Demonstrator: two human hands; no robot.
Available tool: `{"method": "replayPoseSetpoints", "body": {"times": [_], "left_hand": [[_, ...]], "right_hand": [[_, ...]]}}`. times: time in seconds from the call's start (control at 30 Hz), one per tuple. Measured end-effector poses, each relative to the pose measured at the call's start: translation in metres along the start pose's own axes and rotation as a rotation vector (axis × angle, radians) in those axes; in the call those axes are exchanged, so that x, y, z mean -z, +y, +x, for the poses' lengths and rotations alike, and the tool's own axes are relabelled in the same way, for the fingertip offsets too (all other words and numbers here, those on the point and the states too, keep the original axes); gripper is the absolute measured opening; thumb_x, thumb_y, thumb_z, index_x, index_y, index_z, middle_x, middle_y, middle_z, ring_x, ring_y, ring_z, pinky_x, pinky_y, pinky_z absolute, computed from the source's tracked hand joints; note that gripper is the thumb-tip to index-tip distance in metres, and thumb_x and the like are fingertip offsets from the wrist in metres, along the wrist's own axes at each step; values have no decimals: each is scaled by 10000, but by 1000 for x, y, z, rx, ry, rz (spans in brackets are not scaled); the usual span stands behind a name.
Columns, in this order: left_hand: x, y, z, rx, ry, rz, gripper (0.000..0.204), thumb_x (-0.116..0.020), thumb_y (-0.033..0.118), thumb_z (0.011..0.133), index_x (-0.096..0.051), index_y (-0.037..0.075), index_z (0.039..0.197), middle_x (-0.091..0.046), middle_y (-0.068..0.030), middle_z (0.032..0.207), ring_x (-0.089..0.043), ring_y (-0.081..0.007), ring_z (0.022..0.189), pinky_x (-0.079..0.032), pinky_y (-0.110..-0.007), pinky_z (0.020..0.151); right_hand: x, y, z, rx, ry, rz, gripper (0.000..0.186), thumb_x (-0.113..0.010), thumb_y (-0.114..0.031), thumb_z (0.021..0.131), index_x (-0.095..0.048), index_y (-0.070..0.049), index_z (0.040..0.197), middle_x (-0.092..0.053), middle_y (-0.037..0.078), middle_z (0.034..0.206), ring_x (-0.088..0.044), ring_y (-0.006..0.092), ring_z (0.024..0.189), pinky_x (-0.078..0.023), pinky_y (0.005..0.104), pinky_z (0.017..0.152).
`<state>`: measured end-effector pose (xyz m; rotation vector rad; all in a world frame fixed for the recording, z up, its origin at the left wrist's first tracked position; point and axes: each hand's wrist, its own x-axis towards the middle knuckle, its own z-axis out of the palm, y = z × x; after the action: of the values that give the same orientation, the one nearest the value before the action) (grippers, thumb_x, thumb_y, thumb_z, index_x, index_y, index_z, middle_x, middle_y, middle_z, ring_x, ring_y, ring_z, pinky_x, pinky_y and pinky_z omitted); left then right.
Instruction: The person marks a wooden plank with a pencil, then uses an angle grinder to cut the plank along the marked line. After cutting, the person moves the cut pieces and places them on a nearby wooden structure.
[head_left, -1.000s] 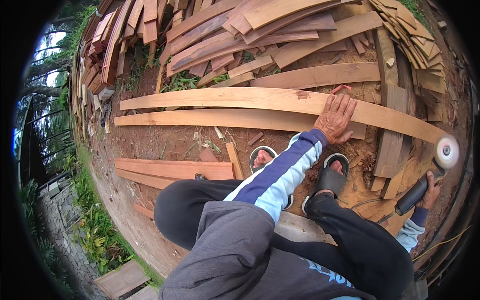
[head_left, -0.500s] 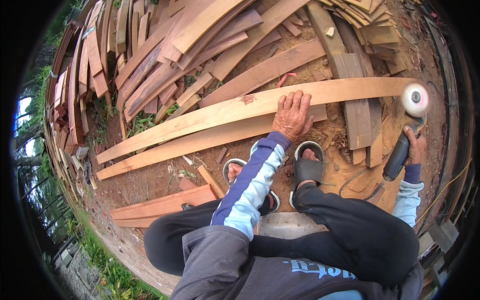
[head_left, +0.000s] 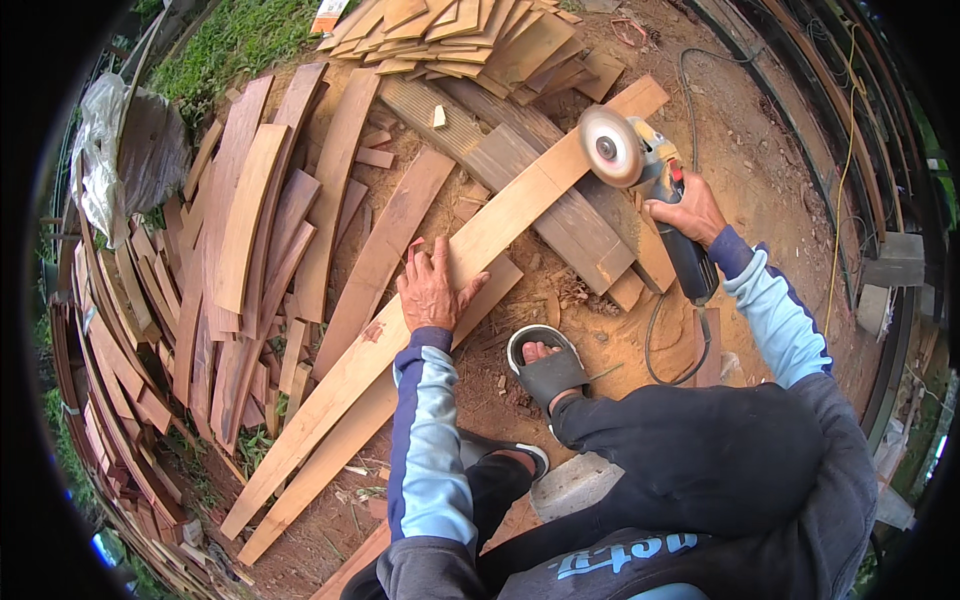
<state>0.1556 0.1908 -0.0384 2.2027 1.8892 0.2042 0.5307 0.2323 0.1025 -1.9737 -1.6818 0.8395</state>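
While left hand (head_left: 432, 292) rests on plank (head_left: 520, 207), fingers spread, right hand (head_left: 697, 212) has fingers wrapped around grinder (head_left: 685, 262), disc (head_left: 610, 147) near plank's far end. Plank lies across timbers (head_left: 590, 242). Work looks underway, unfinished: dark patch (head_left: 372, 332) shows on plank; second plank (head_left: 350, 432) lies alongside.

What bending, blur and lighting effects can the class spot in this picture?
Head view: the planks near the left rim look bowed, and the corners go black; head view: the grinder disc looks smeared, perhaps from spinning, while the left hand is fairly sharp; head view: shadows look soft, and the plastic sheet has pale, bright patches.
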Motion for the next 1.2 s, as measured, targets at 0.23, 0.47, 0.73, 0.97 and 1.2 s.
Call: {"method": "replayPoseSetpoints", "body": {"times": [0.23,0.47,0.73,0.97,1.2], "left_hand": [[-9,-5,-1,-49,120,74,848,-647,672,770,-461,113,1380,-548,-145,1100,-528,-300,1125,-417,-421,829],[-9,-1,1,-66,126,106,863,-678,652,751,-443,121,1389,-558,-148,1196,-571,-307,1026,-448,-436,836],[-3,1,1,-26,39,77,847,-681,629,763,-441,103,1382,-550,-154,1193,-559,-318,1050,-441,-440,868],[-4,0,1,-32,55,86,851,-677,631,763,-440,99,1384,-549,-155,1205,-557,-314,1062,-441,-440,871],[-3,1,1,-31,64,97,844,-684,625,759,-453,100,1378,-552,-151,1203,-559,-307,1053,-440,-431,861]], "right_hand": [[-11,9,1,-22,-60,-165,563,-781,-313,639,-567,109,944,-626,215,832,-627,272,786,-504,376,713],[-16,16,-1,-69,-120,-175,604,-759,-314,639,-541,134,980,-629,244,873,-638,294,805,-514,379,718],[-18,5,-2,-87,-148,-190,586,-748,-297,641,-543,133,983,-628,249,890,-640,309,815,-520,391,733],[-19,4,-1,-101,-174,-242,569,-752,-289,644,-546,124,977,-626,253,886,-641,314,823,-522,390,738],[-18,4,-1,-99,-166,-250,574,-752,-296,642,-546,128,970,-626,258,884,-642,320,819,-523,392,733]]}}
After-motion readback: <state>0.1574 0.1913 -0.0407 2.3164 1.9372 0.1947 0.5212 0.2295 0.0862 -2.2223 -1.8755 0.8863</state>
